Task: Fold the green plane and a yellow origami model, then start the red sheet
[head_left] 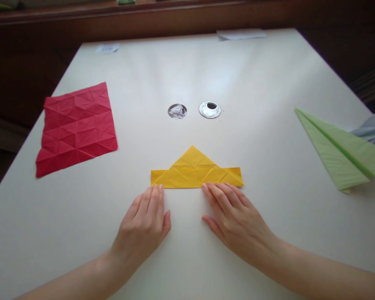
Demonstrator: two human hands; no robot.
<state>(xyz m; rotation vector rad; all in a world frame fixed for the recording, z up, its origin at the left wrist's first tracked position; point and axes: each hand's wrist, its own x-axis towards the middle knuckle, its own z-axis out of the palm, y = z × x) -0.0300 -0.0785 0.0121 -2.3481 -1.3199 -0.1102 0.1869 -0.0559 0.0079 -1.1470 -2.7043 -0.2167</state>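
Fingers (154, 196) of the left hand (143, 225) and right hand (234, 216) lie flat, pressed together, pinching nothing, tips touching the near edge of the folded yellow paper (196, 171). It lies mid-bench (187, 66), between a creased red sheet (76, 127) and a green paper plane (340, 150).

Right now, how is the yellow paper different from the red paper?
The yellow paper is folded into a strip with a triangle peak on top; the red paper lies opened out as a square sheet. The yellow paper sits in the middle by both hands, the left hand and right hand touching its near edge; the red paper lies off to the left, untouched. Both are creased and rest flat on the white table.
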